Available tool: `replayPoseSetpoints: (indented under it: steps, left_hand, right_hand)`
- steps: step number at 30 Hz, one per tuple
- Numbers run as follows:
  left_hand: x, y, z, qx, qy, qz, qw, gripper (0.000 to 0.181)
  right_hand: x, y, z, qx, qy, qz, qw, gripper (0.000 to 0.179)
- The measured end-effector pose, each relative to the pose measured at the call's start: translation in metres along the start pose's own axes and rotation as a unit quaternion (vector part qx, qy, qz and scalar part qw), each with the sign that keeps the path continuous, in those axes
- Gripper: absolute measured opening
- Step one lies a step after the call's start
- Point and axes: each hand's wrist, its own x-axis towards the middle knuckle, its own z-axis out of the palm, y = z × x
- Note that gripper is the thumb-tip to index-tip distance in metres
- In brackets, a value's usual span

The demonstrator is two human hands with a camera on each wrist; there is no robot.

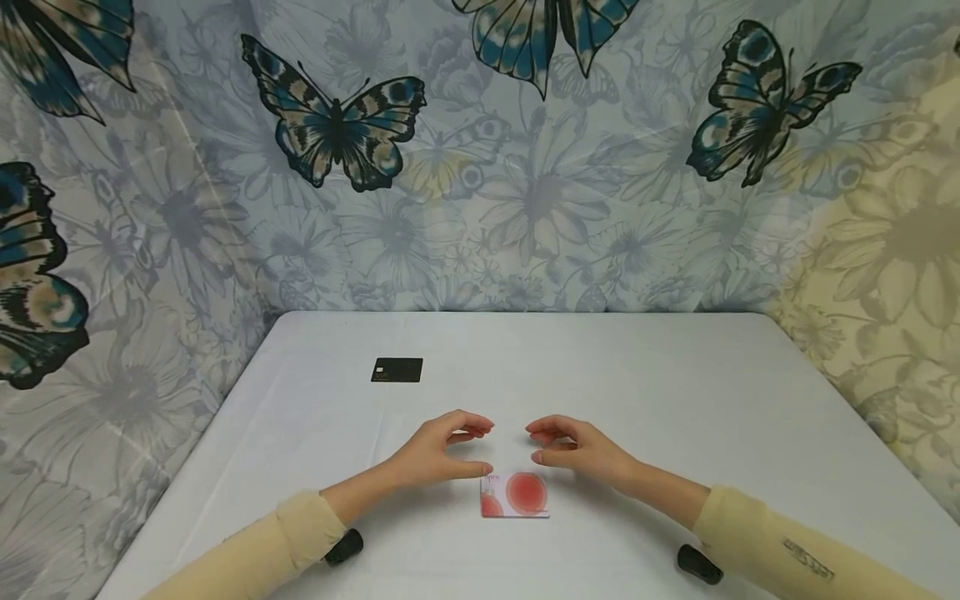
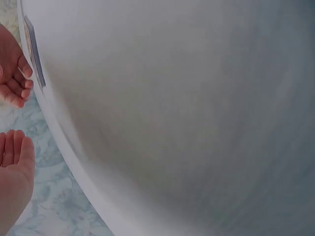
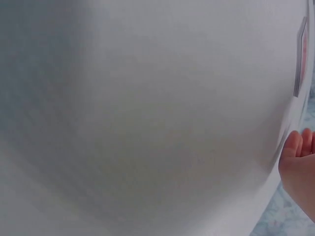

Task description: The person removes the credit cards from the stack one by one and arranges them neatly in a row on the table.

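Note:
A small flat rectangular pad (image 1: 514, 496), white with red-pink circles on top, lies on the white table near its front. In the left wrist view the side of this pad (image 2: 35, 54) shows fine layered lines, like a stack of sheets. My left hand (image 1: 446, 447) hovers at the pad's upper left corner, thumb tip overlapping that corner in the head view. Opposite it, my right hand (image 1: 581, 450) is held above the pad's upper right. Both hands have loosely bent fingers, a gap between fingers and thumb, and nothing in them.
Farther back on the left of the table (image 1: 637, 375) lies a black card (image 1: 397, 370) with a small chip. Black wrist devices (image 1: 344, 547) show under both sleeves. Butterfly-patterned fabric (image 1: 540, 208) rises behind the table's far edge and at its sides.

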Motion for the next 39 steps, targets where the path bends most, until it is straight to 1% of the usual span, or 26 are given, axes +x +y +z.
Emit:
replayPoseSetpoints:
  steps: [6,9,14,19,21,24,28,32,34,39]
  left_hand:
    - [-0.004,0.004,0.006,0.03,-0.016,-0.007,0.9994,0.051]
    - [-0.006,0.007,0.008,0.058,-0.026,-0.013,0.9979,0.051]
    - [-0.008,0.012,0.01,0.112,-0.042,-0.041,0.992,0.055]
    - [-0.008,0.015,0.012,0.151,-0.055,-0.052,0.9857,0.057]
    - [-0.009,0.017,0.013,0.169,-0.062,-0.048,0.9824,0.056]
    - [-0.009,0.017,0.015,0.2,-0.073,-0.039,0.9764,0.052]
    - [-0.009,0.016,0.018,0.233,-0.081,-0.014,0.9691,0.048]
    - [-0.01,0.016,0.021,0.254,-0.082,-0.005,0.9636,0.048]
    - [-0.011,0.016,0.022,0.26,-0.081,-0.002,0.9623,0.048]
    - [-0.013,0.017,0.024,0.278,-0.085,-0.013,0.9568,0.05]
  right_hand:
    - [-0.007,0.001,0.002,-0.007,-0.002,-0.002,1.0,0.048]
    - [-0.008,0.004,0.003,-0.029,-0.004,-0.027,0.9992,0.047]
    - [-0.011,0.006,0.005,-0.083,-0.005,-0.082,0.9932,0.044]
    - [-0.015,0.005,0.008,-0.133,0.001,-0.12,0.9839,0.043]
    - [-0.016,0.006,0.01,-0.158,0.007,-0.135,0.9781,0.042]
    - [-0.018,0.006,0.012,-0.193,0.017,-0.16,0.9678,0.041]
    - [-0.02,0.007,0.015,-0.225,0.02,-0.189,0.9555,0.043]
    - [-0.021,0.008,0.017,-0.243,0.016,-0.198,0.9493,0.046]
    - [-0.023,0.009,0.018,-0.25,0.016,-0.202,0.9467,0.047]
    - [-0.026,0.01,0.019,-0.263,0.017,-0.209,0.9418,0.052]
